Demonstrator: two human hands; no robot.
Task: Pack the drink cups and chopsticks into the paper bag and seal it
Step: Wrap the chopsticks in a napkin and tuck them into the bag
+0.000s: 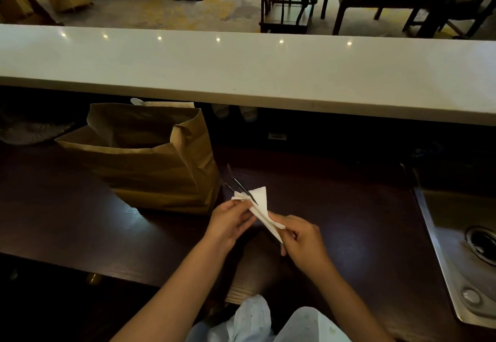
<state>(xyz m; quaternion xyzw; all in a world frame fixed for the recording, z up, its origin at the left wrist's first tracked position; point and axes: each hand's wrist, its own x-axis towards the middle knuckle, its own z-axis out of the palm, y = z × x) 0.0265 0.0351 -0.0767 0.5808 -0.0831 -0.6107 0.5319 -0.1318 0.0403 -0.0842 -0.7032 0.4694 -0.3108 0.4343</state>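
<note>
Now, over on the left, the paper bag [150, 159] stands upright on the dark worktop [67, 207], mouth wide open and not yet sealed. Something pale pokes up behind its far rim, but whether a drink cup is inside I cannot tell (the interior is all shadow). Just right of the bag's base, the chopsticks [241, 187] angle up out of a white napkin [259, 207]. The left hand [228, 223] pinches the napkin's upper end around the sticks, and the right hand [300, 237] grips the lower end: both closed on the same bundle, close together. Far right, a steel sink [461, 247] sits idle. By my reading, the chopsticks are being wrapped; dropping them in and folding the top shut remain.
</note>
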